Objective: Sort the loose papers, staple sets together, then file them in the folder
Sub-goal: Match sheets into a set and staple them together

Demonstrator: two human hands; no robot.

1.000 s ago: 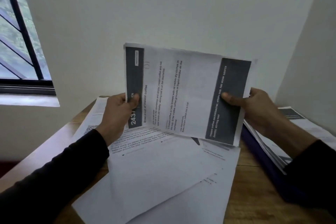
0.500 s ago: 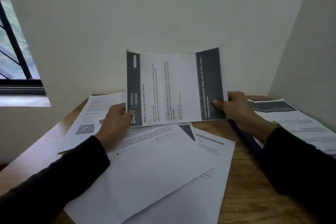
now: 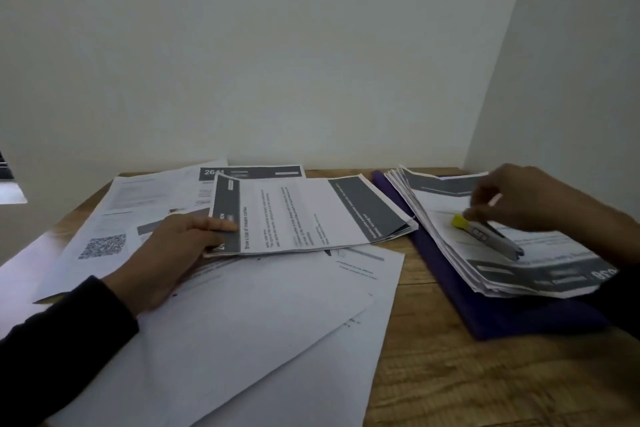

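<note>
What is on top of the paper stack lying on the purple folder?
A slim grey tool with a yellow end, probably the stapler, under the fingers of the right hand. The hand hides part of the stack; its lower sheets are covered.

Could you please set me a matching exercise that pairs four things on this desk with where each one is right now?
Things:
1. grey-banded printed sheet set
2. white sheet with a QR code
3. slim grey tool with a yellow end
4. dark purple folder

Places:
A. flat on the wooden desk at the right, under the paper stack
B. on top of the paper stack, pinched by the right hand
C. far left of the desk
D. middle of the desk, its left edge gripped by the left hand

Pairs: 1-D, 2-C, 3-B, 4-A.
</note>
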